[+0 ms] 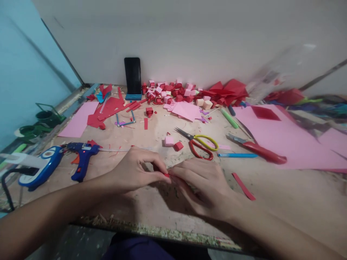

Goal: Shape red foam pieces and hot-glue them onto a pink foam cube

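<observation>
Between the fingertips of my left hand [141, 168] is a small red paper piece [167, 175], mostly covered by the fingers. My right hand [202, 180] meets it from the other side, its fingers closed and pressed against the same piece. Just beyond the hands sit a pink paper cube [168, 141] and a red paper cube [178, 146]. Scissors [199, 141] with one yellow and one red handle loop lie with blades partly apart behind my right hand. A red paper strip [243, 186] rests on the table to the right of that hand.
A blue glue gun [84, 159] lies at left beside a blue-white lamp base [45, 168]. A phone [132, 76] stands against the wall, near a heap of paper cubes [168, 92]. At right are red-handled pliers [260, 150], a blue pen [238, 155] and pink sheets [282, 137].
</observation>
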Available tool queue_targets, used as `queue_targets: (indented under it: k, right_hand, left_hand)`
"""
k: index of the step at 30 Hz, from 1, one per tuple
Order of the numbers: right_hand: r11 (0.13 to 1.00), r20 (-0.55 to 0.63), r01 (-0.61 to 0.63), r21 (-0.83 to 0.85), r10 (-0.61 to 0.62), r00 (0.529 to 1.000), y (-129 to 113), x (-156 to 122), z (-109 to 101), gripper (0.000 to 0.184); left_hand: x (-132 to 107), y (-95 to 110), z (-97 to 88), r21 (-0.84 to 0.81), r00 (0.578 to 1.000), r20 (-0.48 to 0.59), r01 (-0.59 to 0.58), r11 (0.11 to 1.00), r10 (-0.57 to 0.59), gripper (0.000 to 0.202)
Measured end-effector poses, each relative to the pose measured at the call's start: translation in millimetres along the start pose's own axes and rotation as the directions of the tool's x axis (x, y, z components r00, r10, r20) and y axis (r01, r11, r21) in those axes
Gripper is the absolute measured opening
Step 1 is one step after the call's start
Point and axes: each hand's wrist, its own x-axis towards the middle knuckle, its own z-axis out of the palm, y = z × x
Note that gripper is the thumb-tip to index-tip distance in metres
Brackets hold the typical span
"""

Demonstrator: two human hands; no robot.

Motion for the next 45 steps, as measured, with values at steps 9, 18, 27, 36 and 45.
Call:
queue_targets:
  k: [9, 18, 27, 36, 45]
  right_hand:
    - [1.0, -0.014, 0.005, 0.027, -0.004, 1.0, 4, -3, 4, 0.015]
    - [0.961, 0.109, -0.163, 0.222, 0.142, 0.984, -1, 2, -6, 0.013]
    - [0.942, 0.151, -0.2, 0.269, 0.164, 0.975, 2, 1, -6, 0.011]
    - [0.95, 0.075, -0.158, 0.271, 0.142, 0.987, -1, 0, -5, 0.014]
    - [0.88, 0.132, -0.327, 0.344, 0.299, 0.945, 0, 1, -2, 0.016]
  left_hand:
    - [-1, 1, 0.8, -0.092, 0.994, 0.003, 0.105, 0.99, -0.105, 0.01]
    - [2, 3, -1.2, -0.108, 0.985, 0.022, 0.174, 0.979, -0.172, 0.009]
    - [2, 1, -4.1, -0.084, 0.989, 0.032, 0.148, 0.985, -0.146, 0.01]
    - [1, 1, -3.6, -0.09, 0.996, 0.031, 0.089, 0.992, -0.086, 0.01]
    - [3, 2, -4.6, -0.023, 0.993, 0.048, 0.114, 0.993, -0.112, 0.008]
